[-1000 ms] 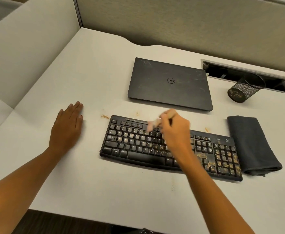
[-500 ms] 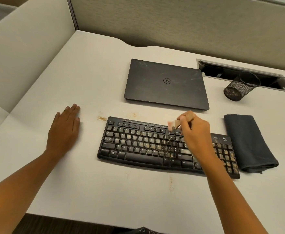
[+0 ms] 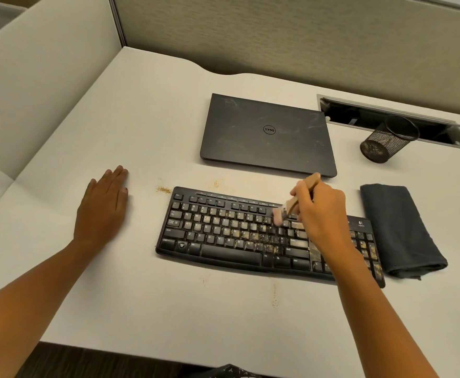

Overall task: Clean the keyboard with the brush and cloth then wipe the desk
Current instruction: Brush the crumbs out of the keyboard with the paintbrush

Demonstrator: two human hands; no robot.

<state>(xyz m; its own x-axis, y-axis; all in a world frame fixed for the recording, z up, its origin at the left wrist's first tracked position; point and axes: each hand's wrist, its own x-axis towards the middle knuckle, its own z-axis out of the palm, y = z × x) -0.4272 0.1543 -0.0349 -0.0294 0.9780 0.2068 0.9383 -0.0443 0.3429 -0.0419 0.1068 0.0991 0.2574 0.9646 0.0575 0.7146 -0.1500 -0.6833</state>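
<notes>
Presently on the pale table (image 3: 114,296): one black keyboard (image 3: 223,236), set crosswise near the front edge, its middle and right-hand keys speckled with tan grit. One small brush (image 3: 291,205) with a wooden handle, pinched in the fingers of the right hand (image 3: 321,214); the pale bristles are down on the upper key rows, right of centre. The left hand (image 3: 102,207) lies flat on the table, fingers straight and together, well apart from the keyboard's left end and holding nothing. One dark folded cloth (image 3: 400,230) lies just beside the keyboard's right end, untouched. Scattered crumbs (image 3: 164,189) sit at the keyboard's far left corner, with fainter specks in front of it. One closed black laptop (image 3: 267,135) lies behind the keyboard. One black mesh cup (image 3: 387,140) sits at the far right, by a cable slot (image 3: 359,115).
</notes>
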